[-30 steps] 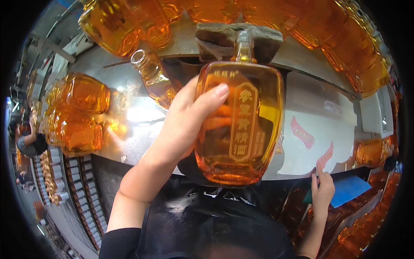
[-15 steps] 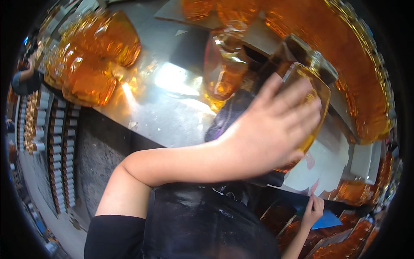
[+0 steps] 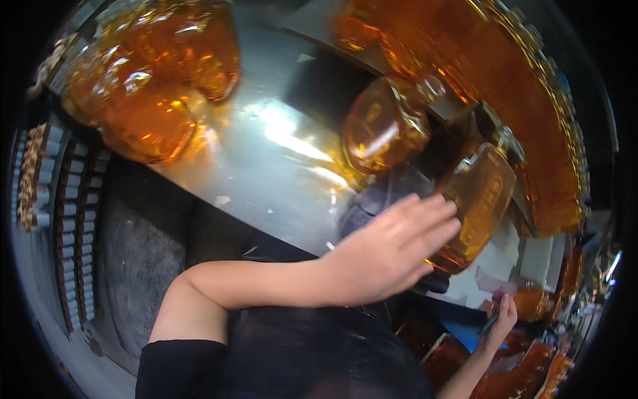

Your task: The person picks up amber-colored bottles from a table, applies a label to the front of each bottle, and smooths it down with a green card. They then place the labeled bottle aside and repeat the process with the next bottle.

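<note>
A flat amber bottle [image 3: 480, 206] with raised lettering on its face lies tilted over a dark block with purple-grey cloth [image 3: 385, 199]. My left hand [image 3: 399, 246] is open beside the bottle's lower left edge, fingers stretched out and slightly blurred. Whether the fingertips touch the glass I cannot tell. At the lower right my right hand [image 3: 503, 318] is closed on a small pinkish film label [image 3: 492, 282], gripped by one end. Something thin and dark green also shows at those fingers. Another amber bottle [image 3: 385, 125] lies just beyond the block.
Amber bottles stand in a cluster [image 3: 153, 86] at the far left of the metal table [image 3: 266, 179]. A long row of bottles [image 3: 505, 86] curves along the right. Trays of amber bottles [image 3: 512, 379] sit at the lower right, near a blue sheet [image 3: 458, 326]. White-and-gold caps fill racks [image 3: 70, 239] at left.
My left hand has drawn back from across the bottle's face toward the lower left, uncovering the lettering. My right hand has moved slightly right with the label. The view has shifted.
</note>
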### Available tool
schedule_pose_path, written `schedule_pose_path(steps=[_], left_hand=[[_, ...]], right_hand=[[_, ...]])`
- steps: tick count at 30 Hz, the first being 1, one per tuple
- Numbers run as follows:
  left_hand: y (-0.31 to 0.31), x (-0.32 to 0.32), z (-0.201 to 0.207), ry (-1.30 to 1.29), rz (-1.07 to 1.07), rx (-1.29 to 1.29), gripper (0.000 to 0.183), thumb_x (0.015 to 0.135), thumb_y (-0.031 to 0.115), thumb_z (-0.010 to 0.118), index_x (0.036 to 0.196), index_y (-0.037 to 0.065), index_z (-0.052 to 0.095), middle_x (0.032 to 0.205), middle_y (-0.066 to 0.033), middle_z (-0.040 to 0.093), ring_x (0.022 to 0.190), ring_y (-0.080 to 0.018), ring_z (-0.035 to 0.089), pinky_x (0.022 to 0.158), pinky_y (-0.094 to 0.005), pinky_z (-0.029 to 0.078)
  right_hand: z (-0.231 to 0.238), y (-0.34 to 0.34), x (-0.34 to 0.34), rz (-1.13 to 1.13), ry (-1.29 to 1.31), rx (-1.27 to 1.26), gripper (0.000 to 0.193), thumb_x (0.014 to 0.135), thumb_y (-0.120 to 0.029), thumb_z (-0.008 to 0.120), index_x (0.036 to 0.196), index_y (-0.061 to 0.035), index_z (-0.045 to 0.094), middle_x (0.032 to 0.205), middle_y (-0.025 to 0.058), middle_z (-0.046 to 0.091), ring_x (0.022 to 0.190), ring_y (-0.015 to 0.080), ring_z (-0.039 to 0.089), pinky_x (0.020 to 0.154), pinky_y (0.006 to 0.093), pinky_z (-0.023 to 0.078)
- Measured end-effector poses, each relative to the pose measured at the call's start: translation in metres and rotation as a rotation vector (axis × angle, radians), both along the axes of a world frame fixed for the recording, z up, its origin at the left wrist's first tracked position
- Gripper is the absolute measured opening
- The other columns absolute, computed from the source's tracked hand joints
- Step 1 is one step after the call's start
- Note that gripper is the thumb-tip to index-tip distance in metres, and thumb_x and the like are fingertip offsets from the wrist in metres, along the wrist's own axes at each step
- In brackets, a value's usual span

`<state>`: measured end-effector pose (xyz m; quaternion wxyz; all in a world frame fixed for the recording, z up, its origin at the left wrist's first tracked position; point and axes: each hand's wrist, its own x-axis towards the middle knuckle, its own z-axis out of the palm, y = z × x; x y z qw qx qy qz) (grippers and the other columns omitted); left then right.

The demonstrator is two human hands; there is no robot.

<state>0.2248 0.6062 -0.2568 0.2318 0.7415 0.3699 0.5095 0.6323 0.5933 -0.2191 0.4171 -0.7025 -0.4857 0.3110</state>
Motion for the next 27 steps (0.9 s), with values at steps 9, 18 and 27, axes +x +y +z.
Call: schedule_pose_path(steps=[9,18,27], left_hand=[[-0.002,-0.042,0.002,-0.141,0.236,0.153,0.054,0.079,-0.011,0.063,0.131,0.001,0.057,0.137,-0.0185,0.054,0.13,-0.0348,0.05,0.11,-0.0444,0.039],[0.049,-0.104,0.054,0.125,0.515,0.137,0.037,0.092,0.001,0.059,0.129,0.002,0.059,0.125,-0.0173,0.06,0.113,-0.0245,0.06,0.094,-0.0351,0.048],[0.115,-0.088,0.066,0.376,0.301,-0.103,0.019,0.083,0.008,0.072,0.095,-0.002,0.062,0.084,-0.0081,0.062,0.079,-0.0152,0.063,0.071,-0.0287,0.05]], right_hand=[[0.018,0.057,0.1,0.018,-0.263,0.221,0.026,0.1,-0.015,0.058,0.115,0.0034,0.068,0.104,0.006,0.07,0.094,0.0126,0.063,0.086,0.0262,0.048],[-0.04,0.036,0.033,0.311,-1.114,0.207,0.014,0.086,-0.003,0.065,0.099,0.0013,0.068,0.093,0.0149,0.066,0.088,0.0318,0.062,0.082,0.0385,0.049],[-0.032,0.035,0.029,0.209,-0.889,0.208,0.013,0.088,-0.005,0.066,0.095,0.005,0.069,0.092,0.0161,0.069,0.089,0.0299,0.065,0.083,0.0359,0.049]])
